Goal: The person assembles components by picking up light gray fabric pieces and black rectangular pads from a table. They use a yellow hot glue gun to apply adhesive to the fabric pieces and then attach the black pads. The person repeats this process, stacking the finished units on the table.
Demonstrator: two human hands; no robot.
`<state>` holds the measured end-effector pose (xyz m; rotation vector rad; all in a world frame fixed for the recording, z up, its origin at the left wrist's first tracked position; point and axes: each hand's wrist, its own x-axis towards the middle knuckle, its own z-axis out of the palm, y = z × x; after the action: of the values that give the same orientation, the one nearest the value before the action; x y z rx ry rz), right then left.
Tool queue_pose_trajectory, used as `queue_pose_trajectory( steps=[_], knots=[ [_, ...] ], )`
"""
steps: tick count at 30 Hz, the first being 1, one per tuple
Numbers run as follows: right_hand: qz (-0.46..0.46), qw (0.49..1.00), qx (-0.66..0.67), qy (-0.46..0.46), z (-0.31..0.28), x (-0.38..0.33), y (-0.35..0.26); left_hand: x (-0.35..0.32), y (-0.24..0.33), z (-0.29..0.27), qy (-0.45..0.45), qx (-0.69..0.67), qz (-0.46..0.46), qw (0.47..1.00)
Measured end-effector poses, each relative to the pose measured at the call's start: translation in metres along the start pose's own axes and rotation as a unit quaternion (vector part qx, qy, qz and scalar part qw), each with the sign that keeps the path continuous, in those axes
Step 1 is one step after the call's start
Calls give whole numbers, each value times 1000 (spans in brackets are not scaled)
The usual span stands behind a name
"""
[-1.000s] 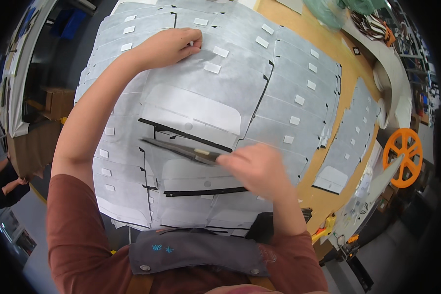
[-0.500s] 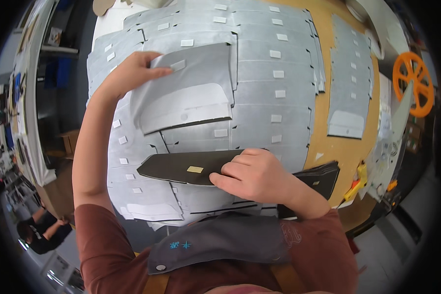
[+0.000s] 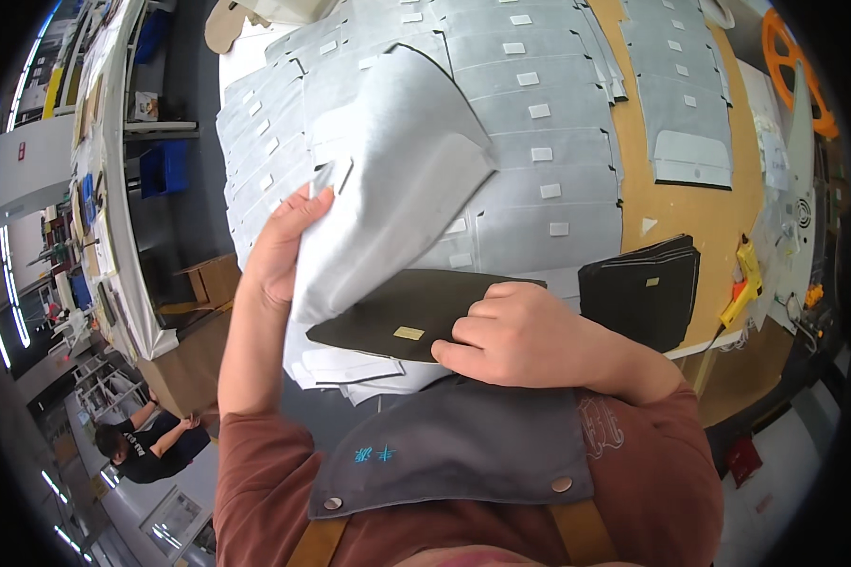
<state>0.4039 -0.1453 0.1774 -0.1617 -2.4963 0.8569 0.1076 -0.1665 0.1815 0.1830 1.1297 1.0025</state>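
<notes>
My left hand (image 3: 293,231) pinches the edge of a silvery-grey fabric panel (image 3: 402,156), which is lifted, tilted and bent above the table. A dark-edged slit shows beside my thumb. Closed over the far edge of a black panel (image 3: 378,302) with a small yellow label, my right hand (image 3: 515,331) rests close to my body. The lower left part of the grey panel hangs over the black one; I cannot tell whether they touch. Beneath and beyond lie overlapping rows of similar grey panels (image 3: 539,137) with small white labels.
A stack of black panels (image 3: 643,288) lies right of my right hand. Farther right are a separate row of grey panels (image 3: 681,104), a yellow glue gun (image 3: 745,283) and an orange reel (image 3: 794,71). Another person (image 3: 147,449) is at the lower left, beside cardboard boxes (image 3: 184,378).
My left hand has drawn the grey panel nearer, lifting and turning it from lying nearly flat. My right hand keeps its hold on the black panel. The whole view has shifted.
</notes>
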Motion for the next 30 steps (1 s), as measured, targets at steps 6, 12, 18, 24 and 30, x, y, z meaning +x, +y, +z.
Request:
queue_pose_trajectory(
  steps=[6,12,18,24,30],
  knots=[
    [-7,1000,15,-15,-13,-11,-35,-44,-27,39,-3,7,8,1000],
    [134,989,55,0,-28,-23,-62,-80,-48,65,-4,143,36,989],
    [231,972,23,38,-13,-40,-78,-109,-79,79,-40,141,42,988],
    [250,965,16,74,-8,-43,-93,-123,-110,92,-36,55,83,994],
    [231,971,-17,65,-7,-44,-106,-125,-119,107,-35,0,105,994]
  ],
)
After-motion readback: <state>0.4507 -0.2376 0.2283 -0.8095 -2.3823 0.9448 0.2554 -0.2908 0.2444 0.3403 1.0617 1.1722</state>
